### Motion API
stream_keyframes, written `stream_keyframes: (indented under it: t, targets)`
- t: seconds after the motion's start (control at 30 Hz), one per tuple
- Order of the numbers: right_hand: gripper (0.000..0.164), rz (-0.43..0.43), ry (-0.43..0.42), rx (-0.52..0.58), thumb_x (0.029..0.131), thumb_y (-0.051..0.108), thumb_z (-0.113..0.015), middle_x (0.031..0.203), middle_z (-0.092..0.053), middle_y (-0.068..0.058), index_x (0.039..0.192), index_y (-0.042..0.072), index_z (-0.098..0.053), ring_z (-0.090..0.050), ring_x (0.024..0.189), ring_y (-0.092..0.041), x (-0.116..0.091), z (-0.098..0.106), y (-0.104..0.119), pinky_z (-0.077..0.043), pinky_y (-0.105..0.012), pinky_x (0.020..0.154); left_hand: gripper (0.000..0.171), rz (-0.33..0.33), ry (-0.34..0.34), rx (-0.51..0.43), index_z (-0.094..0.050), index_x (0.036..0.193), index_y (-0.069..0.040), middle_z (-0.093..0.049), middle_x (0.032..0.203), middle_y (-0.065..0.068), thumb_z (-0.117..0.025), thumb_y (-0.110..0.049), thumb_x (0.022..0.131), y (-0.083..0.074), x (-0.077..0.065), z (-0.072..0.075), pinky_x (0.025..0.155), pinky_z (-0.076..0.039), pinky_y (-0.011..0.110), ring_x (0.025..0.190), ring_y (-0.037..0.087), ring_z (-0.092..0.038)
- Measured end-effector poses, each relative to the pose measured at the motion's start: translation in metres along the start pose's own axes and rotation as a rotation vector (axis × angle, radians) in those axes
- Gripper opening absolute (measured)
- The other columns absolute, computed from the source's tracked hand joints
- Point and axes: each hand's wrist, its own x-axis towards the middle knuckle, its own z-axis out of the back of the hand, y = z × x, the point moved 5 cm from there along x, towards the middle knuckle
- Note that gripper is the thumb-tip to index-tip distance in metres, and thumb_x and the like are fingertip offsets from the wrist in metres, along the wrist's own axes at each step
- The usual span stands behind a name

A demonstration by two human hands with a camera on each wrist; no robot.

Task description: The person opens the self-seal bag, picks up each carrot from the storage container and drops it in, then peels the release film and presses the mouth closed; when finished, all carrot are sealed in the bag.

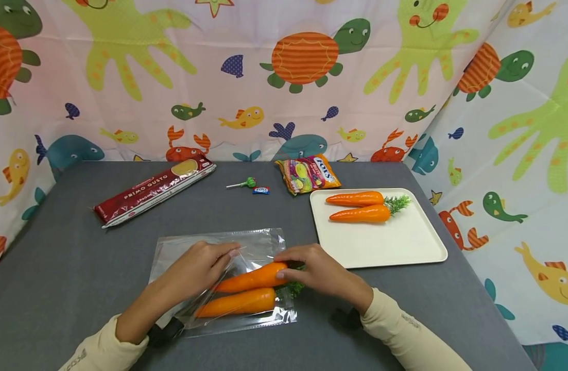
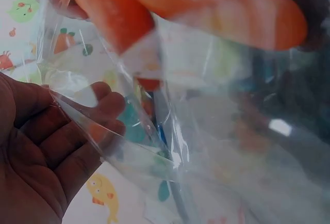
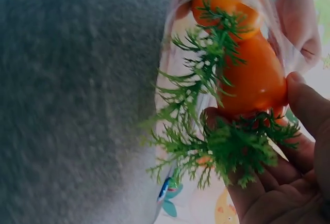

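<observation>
A clear plastic bag [image 1: 264, 241] lies on the grey table in the middle of the head view. My left hand [image 1: 202, 265] pinches its upper film between thumb and fingers; the left wrist view shows the film edge [image 2: 85, 126] raised at the fingers. Two orange carrots lie within the bag's outline, leafy ends toward the right. With thumb and fingers, my right hand [image 1: 313, 270] grips the thick end of the farther carrot [image 1: 256, 276]. Nearer me is the other carrot [image 1: 239, 303]. Green fronds [image 3: 232, 146] stick out at the bag's mouth, partly hidden by the right hand in the head view.
To the right stands a cream tray [image 1: 381, 247] with two more carrots [image 1: 360, 214]. Farther back lie a colourful sweets bag [image 1: 309, 174], a green lollipop [image 1: 250, 182], a small blue wrapped sweet [image 1: 261, 190] and a long dark-red packet [image 1: 154, 190]. A patterned curtain [image 1: 246, 41] hangs behind.
</observation>
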Motion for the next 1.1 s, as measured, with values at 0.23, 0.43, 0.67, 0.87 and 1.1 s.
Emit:
stream_keyframes:
  t: [0.23, 0.43, 0.67, 0.87, 1.1]
  targets:
    - [0.035, -0.014, 0.034, -0.024, 0.094, 0.021, -0.068, 0.119, -0.067, -0.005, 0.123, 0.002, -0.066, -0.062, 0.109, -0.014, 0.001, -0.005, -0.004, -0.049, -0.031, 0.095, 0.030, -0.005, 0.007, 0.026, -0.064, 0.127, -0.002, -0.035, 0.049, -0.014, -0.056, -0.015, 0.100, -0.003, 0.003, -0.002, 0.042, -0.032, 0.021, 0.039, 0.002, -0.026]
    - [0.038, 0.013, 0.091, -0.013, 0.096, 0.021, -0.064, 0.126, -0.063, -0.007, 0.129, 0.001, -0.062, -0.058, 0.116, -0.017, 0.000, -0.008, -0.005, -0.046, -0.034, 0.099, 0.031, -0.013, 0.009, 0.020, -0.064, 0.127, -0.002, -0.036, 0.051, -0.013, -0.055, -0.016, 0.101, -0.005, 0.003, -0.002, 0.041, -0.032, 0.021, 0.040, 0.001, -0.028]
    - [0.038, 0.009, 0.104, -0.042, 0.095, 0.021, -0.065, 0.126, -0.063, -0.006, 0.128, 0.002, -0.062, -0.057, 0.117, -0.017, 0.004, -0.011, -0.006, -0.045, -0.033, 0.100, 0.032, -0.023, 0.007, 0.013, -0.063, 0.128, -0.002, -0.035, 0.050, -0.014, -0.052, -0.018, 0.103, -0.006, 0.001, -0.002, 0.041, -0.032, 0.022, 0.039, 0.001, -0.026]
    - [0.039, -0.015, 0.127, -0.059, 0.096, 0.023, -0.064, 0.127, -0.062, -0.007, 0.129, 0.003, -0.062, -0.057, 0.118, -0.018, 0.001, -0.010, -0.004, -0.045, -0.035, 0.101, 0.032, -0.033, 0.021, 0.021, -0.063, 0.129, -0.003, -0.039, 0.051, -0.014, -0.053, -0.019, 0.103, -0.007, 0.004, -0.005, 0.042, -0.034, 0.021, 0.040, 0.001, -0.027]
    - [0.035, 0.018, 0.013, 0.002, 0.101, 0.025, -0.056, 0.125, -0.064, -0.005, 0.128, 0.004, -0.064, -0.058, 0.116, -0.013, 0.000, 0.004, 0.005, -0.047, -0.036, 0.099, 0.030, -0.020, -0.002, 0.038, -0.064, 0.127, -0.001, -0.037, 0.051, -0.014, -0.056, -0.012, 0.100, -0.006, 0.001, -0.002, 0.043, -0.034, 0.022, 0.041, 0.001, -0.027]
